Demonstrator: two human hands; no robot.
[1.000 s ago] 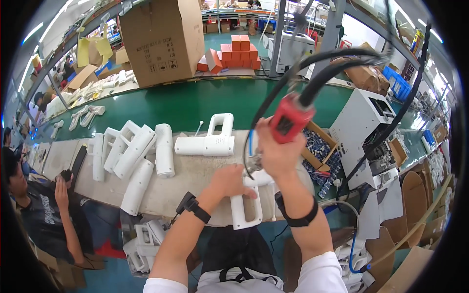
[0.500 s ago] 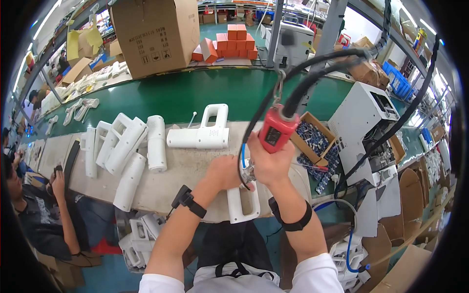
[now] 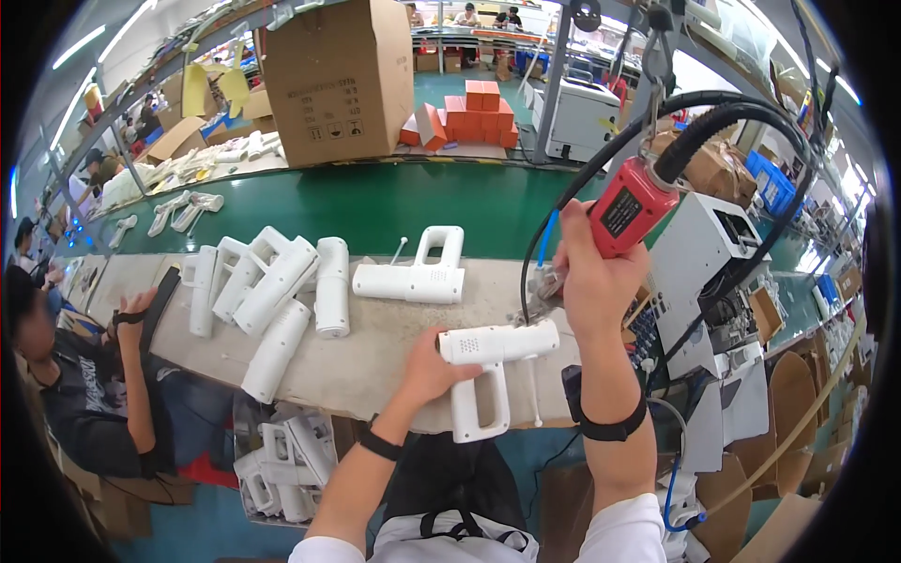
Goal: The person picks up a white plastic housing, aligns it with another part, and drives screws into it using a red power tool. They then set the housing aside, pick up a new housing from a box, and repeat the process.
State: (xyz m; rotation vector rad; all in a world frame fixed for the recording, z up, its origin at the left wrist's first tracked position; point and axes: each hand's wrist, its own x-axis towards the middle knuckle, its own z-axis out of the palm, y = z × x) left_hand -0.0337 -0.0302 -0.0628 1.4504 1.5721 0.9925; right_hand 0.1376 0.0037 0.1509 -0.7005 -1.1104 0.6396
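My left hand (image 3: 430, 373) grips the left end of a white gun-shaped plastic housing (image 3: 502, 344), whose loop handle points toward me at the bench's near edge. A thin white stick (image 3: 536, 389) hangs beside that handle. In my right hand (image 3: 603, 281) is a red electric screwdriver (image 3: 634, 206), hung from a metal hook and fed by a black cable. Its metal nose (image 3: 542, 296) slants down to the housing's upper edge; whether it touches, I cannot tell. A similar housing (image 3: 413, 281) with a loop handle lies just beyond, on the bench.
Several white housings (image 3: 272, 286) lie to the left on the beige bench top (image 3: 380, 328). A green belt (image 3: 422, 202) runs behind. Rightward are small dark parts (image 3: 644, 338) and a white machine (image 3: 699, 239). A co-worker (image 3: 103, 394) sits at the left, beside a bin of white housings (image 3: 282, 464).
My right hand has lifted the screwdriver up and to the right, off the housing's middle. My left hand now holds the housing's left end, and its upper body shows. The view has shifted.
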